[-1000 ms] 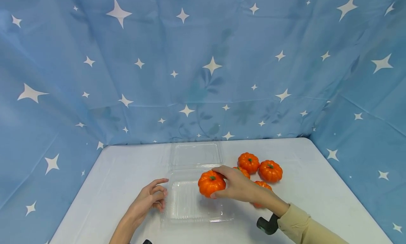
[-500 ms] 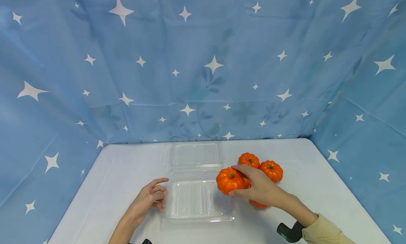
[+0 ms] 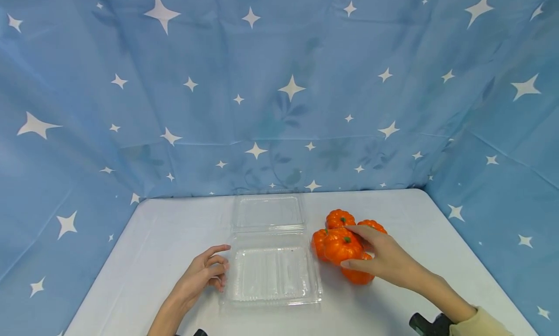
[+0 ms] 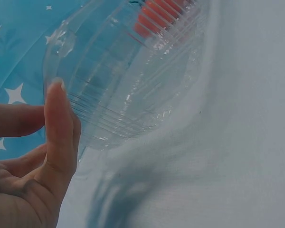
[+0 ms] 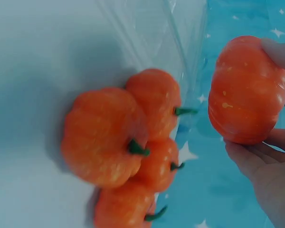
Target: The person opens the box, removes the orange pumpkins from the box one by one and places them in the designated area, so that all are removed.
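In the head view, my right hand holds a small orange pumpkin with a green stem, thumb and fingers on its sides. The right wrist view shows this held pumpkin raised above the table, apart from several like it. Beneath and around it sit the other pumpkins, partly hidden by the hand. My left hand is at the left edge of a clear plastic box. In the left wrist view, its thumb and fingers pinch the rim of the box.
The box's clear lid lies folded back behind it, on the white table. A blue star-patterned curtain borders the table at the back and sides. Dark wrist gear shows near the right sleeve.
My right hand has carried the pumpkin rightward from over the box to over the other pumpkins. The left hand has stayed at the box's left edge.
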Demonstrator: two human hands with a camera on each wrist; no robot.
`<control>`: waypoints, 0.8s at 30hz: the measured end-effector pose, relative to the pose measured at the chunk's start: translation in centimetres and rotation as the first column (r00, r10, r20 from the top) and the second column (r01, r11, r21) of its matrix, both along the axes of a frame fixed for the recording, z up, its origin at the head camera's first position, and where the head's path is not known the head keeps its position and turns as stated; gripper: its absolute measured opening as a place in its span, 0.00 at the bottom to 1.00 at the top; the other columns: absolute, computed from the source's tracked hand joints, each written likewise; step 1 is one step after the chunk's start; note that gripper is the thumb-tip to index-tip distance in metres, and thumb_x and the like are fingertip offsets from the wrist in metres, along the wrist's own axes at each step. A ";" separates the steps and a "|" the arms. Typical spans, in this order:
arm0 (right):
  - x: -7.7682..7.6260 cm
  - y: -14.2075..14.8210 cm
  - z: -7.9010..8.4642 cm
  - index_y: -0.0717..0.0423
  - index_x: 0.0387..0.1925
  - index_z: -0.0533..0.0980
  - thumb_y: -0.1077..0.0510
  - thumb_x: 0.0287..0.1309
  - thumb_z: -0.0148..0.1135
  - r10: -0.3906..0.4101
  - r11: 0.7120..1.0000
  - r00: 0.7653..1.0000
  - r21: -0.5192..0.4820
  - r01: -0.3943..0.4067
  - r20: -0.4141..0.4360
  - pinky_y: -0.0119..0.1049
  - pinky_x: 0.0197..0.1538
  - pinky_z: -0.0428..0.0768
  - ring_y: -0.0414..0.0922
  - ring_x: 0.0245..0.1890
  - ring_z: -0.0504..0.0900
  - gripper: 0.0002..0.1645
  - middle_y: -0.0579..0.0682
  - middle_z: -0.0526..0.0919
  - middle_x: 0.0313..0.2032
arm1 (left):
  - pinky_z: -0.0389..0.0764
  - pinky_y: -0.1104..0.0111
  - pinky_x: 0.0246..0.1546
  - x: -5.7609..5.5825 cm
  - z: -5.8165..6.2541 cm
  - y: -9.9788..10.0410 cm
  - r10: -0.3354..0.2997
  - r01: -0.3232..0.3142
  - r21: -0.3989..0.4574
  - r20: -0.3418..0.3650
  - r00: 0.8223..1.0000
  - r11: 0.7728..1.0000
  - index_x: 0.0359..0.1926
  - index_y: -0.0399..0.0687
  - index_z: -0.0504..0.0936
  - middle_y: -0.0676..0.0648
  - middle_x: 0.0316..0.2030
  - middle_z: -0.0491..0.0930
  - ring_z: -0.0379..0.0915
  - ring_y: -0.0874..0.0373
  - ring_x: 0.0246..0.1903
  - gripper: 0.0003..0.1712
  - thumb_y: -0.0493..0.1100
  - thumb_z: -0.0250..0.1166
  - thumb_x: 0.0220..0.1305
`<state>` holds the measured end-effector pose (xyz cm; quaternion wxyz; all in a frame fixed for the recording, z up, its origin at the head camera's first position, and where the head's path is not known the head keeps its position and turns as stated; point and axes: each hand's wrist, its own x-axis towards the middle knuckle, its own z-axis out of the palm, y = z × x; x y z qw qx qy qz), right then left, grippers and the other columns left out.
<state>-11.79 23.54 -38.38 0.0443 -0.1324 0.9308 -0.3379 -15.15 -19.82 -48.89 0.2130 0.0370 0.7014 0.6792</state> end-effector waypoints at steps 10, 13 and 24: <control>0.9 3.1 -0.8 0.67 0.69 0.69 0.42 0.54 0.78 -0.056 0.998 0.996 0.013 0.057 -0.069 0.53 0.56 0.83 0.64 0.62 0.78 0.51 0.66 0.75 0.65 | 0.83 0.68 0.26 0.0 0.0 -0.1 -0.001 0.001 -0.007 0.011 1.000 1.000 0.75 0.35 0.58 0.45 0.37 0.76 0.75 0.58 0.26 0.38 0.35 0.62 0.69; 1.0 4.0 -1.2 0.68 0.68 0.69 0.43 0.54 0.78 -0.076 0.996 0.995 0.030 0.078 -0.069 0.52 0.56 0.83 0.64 0.61 0.79 0.50 0.66 0.76 0.64 | 0.83 0.68 0.26 0.0 0.0 0.0 -0.006 0.006 -0.003 0.005 1.000 1.000 0.75 0.34 0.58 0.46 0.36 0.76 0.75 0.58 0.25 0.38 0.34 0.62 0.69; 1.8 7.1 -3.2 0.71 0.66 0.68 0.45 0.53 0.79 -0.159 0.983 0.986 0.085 0.162 -0.045 0.57 0.55 0.82 0.68 0.60 0.78 0.50 0.69 0.76 0.62 | 0.82 0.68 0.25 -0.1 0.1 -0.1 -0.005 0.005 0.000 0.016 1.000 1.000 0.75 0.34 0.58 0.45 0.37 0.76 0.75 0.58 0.26 0.38 0.34 0.61 0.69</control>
